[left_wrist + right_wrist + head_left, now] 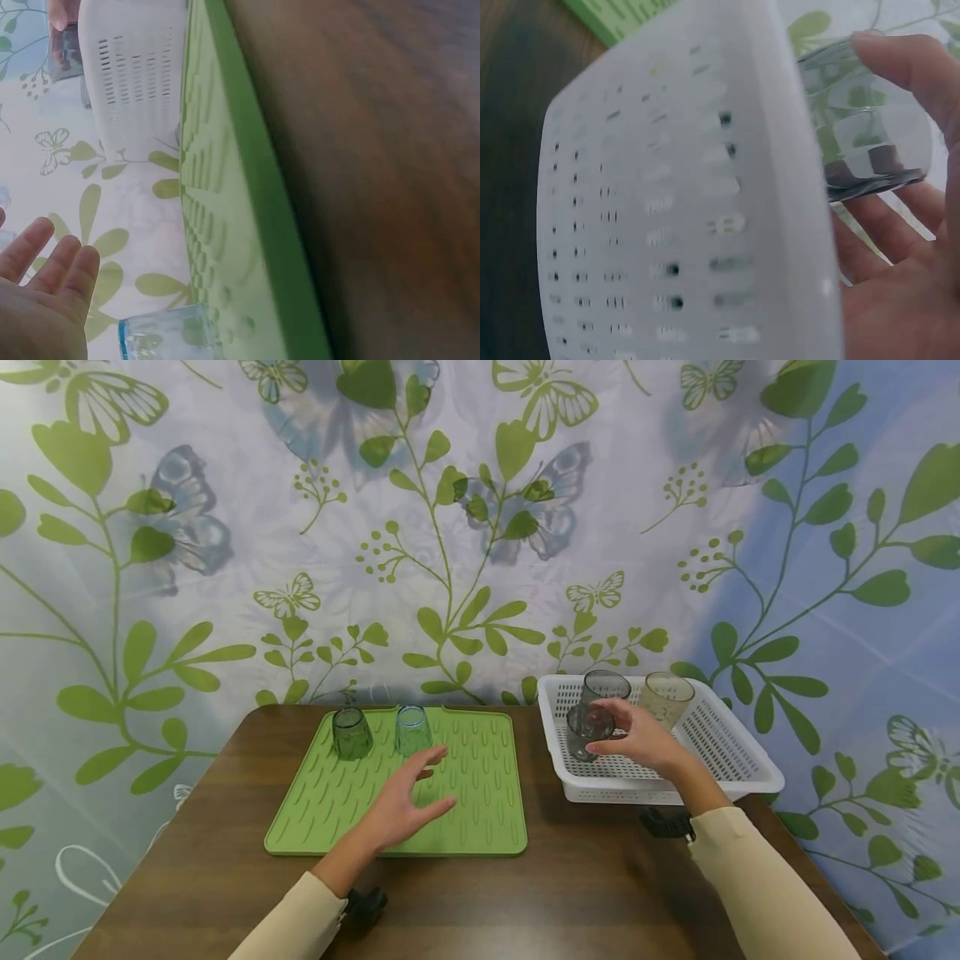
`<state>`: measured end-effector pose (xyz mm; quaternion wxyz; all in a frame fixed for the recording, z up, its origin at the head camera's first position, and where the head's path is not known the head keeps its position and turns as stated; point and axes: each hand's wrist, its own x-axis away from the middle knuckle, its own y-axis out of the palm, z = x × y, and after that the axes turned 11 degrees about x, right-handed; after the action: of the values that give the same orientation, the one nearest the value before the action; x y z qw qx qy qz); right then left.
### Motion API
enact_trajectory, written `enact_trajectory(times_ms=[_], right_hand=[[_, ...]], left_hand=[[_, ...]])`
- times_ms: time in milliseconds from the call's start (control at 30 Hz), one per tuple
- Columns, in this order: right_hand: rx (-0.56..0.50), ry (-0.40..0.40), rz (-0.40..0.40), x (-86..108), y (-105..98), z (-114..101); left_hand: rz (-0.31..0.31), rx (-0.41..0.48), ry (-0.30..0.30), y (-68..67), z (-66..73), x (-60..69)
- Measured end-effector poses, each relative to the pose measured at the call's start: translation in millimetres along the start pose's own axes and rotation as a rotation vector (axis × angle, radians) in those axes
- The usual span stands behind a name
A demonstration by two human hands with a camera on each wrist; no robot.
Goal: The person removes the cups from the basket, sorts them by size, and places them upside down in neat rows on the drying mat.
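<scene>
In the head view the right hand (637, 739) curls its thumb and fingers round a dark grey glass (583, 735) at the left end of the white basket (611, 789). The right wrist view shows that glass (870, 135) between thumb and fingers, beyond the basket's wall (652, 195). The left hand (401, 802) hovers over the green mat (480, 810), fingers spread and holding nothing. Behind it on the mat are a blue-rimmed glass (412, 733) and a dark green glass (352, 735). The left wrist view shows the left hand (45, 300) near the blue-rimmed glass (165, 334).
Another grey glass (606, 687) and a yellowish glass (667, 697) stand in the basket behind the right hand. The mat and basket rest on a brown wooden table (555, 877). A patterned curtain (450, 527) hangs behind the table.
</scene>
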<state>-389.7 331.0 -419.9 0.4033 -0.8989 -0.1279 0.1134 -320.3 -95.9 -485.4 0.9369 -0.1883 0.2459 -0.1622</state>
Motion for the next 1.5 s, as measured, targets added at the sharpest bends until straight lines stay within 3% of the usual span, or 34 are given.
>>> enact_trajectory(times_ms=[167, 367, 733, 900, 1200, 1500], right_hand=[[-0.077, -0.047, 0.033, -1.5, 0.6, -7.4], [-0.091, -0.107, 0.075, -2.9, 1.2, -12.9], [-0.168, -0.181, 0.07, -10.1, 3.2, -27.9], [-0.142, -0.199, 0.081, -13.8, 3.7, -34.6], [-0.135, -0.226, 0.026, -22.5, 2.0, -43.7], [-0.082, -0.285, -0.012, -26.4, -2.2, -58.0]], left_hand=[[0.011, 0.028, 0.008, 4.0, 5.3, -13.4], [0.017, 0.062, 0.01, 8.9, 10.7, -29.8], [0.04, 0.091, 0.053, 22.0, 13.7, -50.6], [0.049, 0.116, 0.036, 27.5, 18.1, -61.4], [0.025, 0.174, 0.016, 35.9, 25.6, -79.5], [0.018, 0.249, -0.001, 35.6, 38.1, -88.6]])
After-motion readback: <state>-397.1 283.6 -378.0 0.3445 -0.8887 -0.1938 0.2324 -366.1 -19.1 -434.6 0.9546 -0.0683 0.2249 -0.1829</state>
